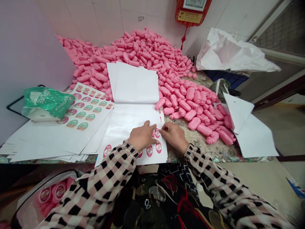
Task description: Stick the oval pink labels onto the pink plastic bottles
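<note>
Left hand (142,137) on sticker sheet (126,122), bottles (140,49) piled across worktable (192,136), tiled wall (108,16)

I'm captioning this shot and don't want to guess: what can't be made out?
All in the head view:
- Stickers under the left hand: hand and left sleeve cover part of the sheet.
- Whether the right hand holds a sticker: its own fingers hide the grip.
- Red wall hanging: top cut off by the upper edge; lettering too small.
- Labelled bottles, lower left: partly behind the sleeve.
</note>
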A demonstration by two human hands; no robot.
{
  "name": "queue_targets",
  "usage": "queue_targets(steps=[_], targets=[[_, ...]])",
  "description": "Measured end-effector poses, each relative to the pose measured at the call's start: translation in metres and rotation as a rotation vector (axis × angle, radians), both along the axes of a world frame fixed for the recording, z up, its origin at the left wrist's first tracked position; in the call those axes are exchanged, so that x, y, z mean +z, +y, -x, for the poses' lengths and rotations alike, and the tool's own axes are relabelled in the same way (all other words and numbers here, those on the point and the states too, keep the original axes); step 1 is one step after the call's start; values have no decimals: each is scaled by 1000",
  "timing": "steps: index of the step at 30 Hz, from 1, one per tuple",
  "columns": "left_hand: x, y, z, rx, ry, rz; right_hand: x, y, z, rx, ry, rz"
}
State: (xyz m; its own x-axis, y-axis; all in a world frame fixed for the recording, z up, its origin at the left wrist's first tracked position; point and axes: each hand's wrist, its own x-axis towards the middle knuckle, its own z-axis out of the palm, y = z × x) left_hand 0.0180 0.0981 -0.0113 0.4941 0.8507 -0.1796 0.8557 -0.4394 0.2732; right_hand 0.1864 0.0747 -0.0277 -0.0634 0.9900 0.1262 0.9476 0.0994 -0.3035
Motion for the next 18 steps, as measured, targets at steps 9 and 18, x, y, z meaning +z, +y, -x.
queue_targets(steps=[9, 18], targets=[[-3, 0, 0, 38, -12, 3, 3, -17, 10, 66, -108, -241], [-8, -4, 5, 103, -65, -4, 5, -27, -24, -230, 512, -385]])
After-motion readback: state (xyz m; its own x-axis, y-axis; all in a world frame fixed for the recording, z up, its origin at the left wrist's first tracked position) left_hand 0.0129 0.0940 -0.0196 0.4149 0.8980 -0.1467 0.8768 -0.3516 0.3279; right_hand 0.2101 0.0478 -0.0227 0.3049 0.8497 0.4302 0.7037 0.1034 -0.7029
